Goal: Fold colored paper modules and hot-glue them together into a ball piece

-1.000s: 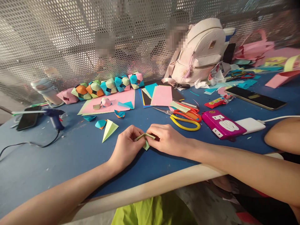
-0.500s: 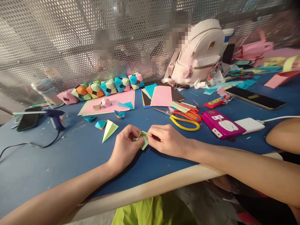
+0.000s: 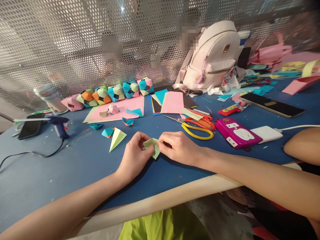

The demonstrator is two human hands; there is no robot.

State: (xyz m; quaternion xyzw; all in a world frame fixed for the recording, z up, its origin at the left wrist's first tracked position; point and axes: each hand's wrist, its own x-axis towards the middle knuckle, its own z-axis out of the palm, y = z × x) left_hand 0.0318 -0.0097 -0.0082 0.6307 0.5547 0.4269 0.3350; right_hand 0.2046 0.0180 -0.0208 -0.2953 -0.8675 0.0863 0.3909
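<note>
A small folded piece of pale green paper (image 3: 156,152) is held between my two hands, just above the blue table. My left hand (image 3: 135,151) pinches its left side with the thumb in front. The fingertips of my right hand (image 3: 176,148) grip its right corner, and part of the paper is hidden by the fingers. Left of my hands lies a folded pale green paper kite shape (image 3: 117,140). Beyond it are a blue and orange folded piece (image 3: 108,132), another such piece (image 3: 128,122) and a small teal one (image 3: 96,126).
A row of folded paper balls (image 3: 101,95) stands along the perforated metal screen (image 3: 82,43). Scissors (image 3: 197,130), a purple power strip (image 3: 238,132), a phone (image 3: 272,105) and a backpack (image 3: 212,60) are to the right. A glue gun (image 3: 59,126) with a cord lies left.
The paper between my hands has opened out slightly and shows more of its flat face. Both hands have barely shifted.
</note>
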